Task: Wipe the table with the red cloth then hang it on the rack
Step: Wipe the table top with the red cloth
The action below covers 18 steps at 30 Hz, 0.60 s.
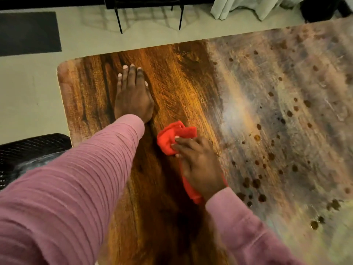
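Note:
My right hand (198, 163) presses a bunched red cloth (172, 137) onto the wooden table (84, 96), fingers curled over it; part of the cloth trails out under my wrist. My left hand (132, 94) lies flat on the table further away, fingers together, holding nothing. The table's left half shows dark shiny wood grain. Its right half is hazy and grey with several brown droplets (257, 183) scattered over it. A black metal rack (149, 14) stands on the floor beyond the table's far edge; only its legs and lower bar are visible.
A black mesh chair (28, 155) sits at the left beside the table. A dark mat (28, 33) lies on the pale floor at the far left. Pale fabric (248, 6) hangs at the top right, beside a dark object (321, 8).

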Available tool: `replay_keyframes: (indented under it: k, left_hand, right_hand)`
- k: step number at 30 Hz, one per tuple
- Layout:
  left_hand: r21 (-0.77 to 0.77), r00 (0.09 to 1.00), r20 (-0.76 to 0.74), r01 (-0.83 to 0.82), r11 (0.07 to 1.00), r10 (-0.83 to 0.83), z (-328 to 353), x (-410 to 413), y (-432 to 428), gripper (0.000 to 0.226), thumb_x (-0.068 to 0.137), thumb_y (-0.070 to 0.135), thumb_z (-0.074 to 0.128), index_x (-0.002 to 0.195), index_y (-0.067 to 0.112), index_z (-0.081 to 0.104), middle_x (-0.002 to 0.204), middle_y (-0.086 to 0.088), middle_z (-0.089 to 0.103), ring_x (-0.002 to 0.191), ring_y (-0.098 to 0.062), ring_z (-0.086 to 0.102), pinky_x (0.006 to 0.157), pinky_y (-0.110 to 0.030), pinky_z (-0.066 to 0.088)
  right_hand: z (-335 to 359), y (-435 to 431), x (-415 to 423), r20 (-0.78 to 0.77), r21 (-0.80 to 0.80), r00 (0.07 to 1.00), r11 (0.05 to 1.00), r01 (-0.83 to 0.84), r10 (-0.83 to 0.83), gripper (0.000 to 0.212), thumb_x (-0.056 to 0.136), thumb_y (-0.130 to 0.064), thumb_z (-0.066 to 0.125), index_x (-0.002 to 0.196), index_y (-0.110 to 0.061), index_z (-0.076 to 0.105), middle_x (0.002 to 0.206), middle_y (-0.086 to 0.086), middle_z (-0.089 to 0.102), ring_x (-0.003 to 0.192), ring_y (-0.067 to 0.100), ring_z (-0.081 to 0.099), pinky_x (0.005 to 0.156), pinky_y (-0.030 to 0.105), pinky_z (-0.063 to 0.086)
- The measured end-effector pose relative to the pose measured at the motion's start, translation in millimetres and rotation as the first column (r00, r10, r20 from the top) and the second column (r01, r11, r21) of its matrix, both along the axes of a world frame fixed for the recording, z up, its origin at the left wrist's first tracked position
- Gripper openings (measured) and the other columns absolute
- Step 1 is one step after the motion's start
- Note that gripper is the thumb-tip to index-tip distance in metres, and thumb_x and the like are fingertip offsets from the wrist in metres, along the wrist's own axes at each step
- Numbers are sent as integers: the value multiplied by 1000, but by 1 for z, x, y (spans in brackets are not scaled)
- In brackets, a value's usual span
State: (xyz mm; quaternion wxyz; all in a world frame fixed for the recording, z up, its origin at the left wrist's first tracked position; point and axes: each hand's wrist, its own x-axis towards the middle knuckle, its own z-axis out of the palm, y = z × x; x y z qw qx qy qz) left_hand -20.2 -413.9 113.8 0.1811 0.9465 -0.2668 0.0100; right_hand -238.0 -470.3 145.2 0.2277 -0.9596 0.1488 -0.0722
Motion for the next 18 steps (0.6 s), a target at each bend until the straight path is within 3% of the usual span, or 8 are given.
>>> replay_keyframes:
  k: [1,3,6,10,13,18]
  left_hand:
    - [-6,1000,15,11,1000,-11,2,-1,1,51,100,23,22,148,5,25,158,-12,20,147,-25,8,120,-37,3]
    - [3,998,44,48,999,-48,6,-5,3,50,101,24,22,148,5,25,158,-13,20,147,-26,9,120,-39,4]
    - [19,991,56,121,992,-122,10,-28,6,51,102,25,19,148,5,25,158,-13,18,147,-28,8,120,-41,4]
    - [-94,984,-30,170,981,-173,18,-108,6,50,100,23,24,146,5,32,157,-13,24,147,-28,13,120,-40,5]
    - [-59,979,-76,186,981,-190,11,-149,20,48,102,21,25,147,6,30,158,-11,21,147,-25,9,120,-37,1]
    - [-50,981,-83,169,984,-173,-1,-149,22,49,101,19,27,147,3,27,158,-13,20,147,-26,9,119,-35,-1]
  right_hand:
    - [1,-14,-6,-15,-28,999,999,31,-32,26,81,-4,63,104,-11,73,116,3,68,98,30,56,92,30,39]
    - [5,-52,-13,-38,-105,966,963,249,-254,28,82,-2,62,108,-9,72,116,9,68,99,37,55,89,37,42]
    - [8,-88,-12,-59,-165,887,881,444,-458,29,85,-4,61,113,-10,69,118,9,66,104,36,52,89,32,37]
    - [7,-84,-11,-46,-142,879,874,465,-475,31,87,-8,58,116,-10,68,121,8,65,107,34,49,92,30,33]
    - [16,-78,-20,6,-96,876,871,481,-483,30,86,-8,59,116,-10,68,121,8,65,108,34,50,92,29,33]
    - [4,-5,-56,33,-76,963,960,271,-269,29,83,-4,63,108,-12,72,118,5,65,106,30,51,94,31,36]
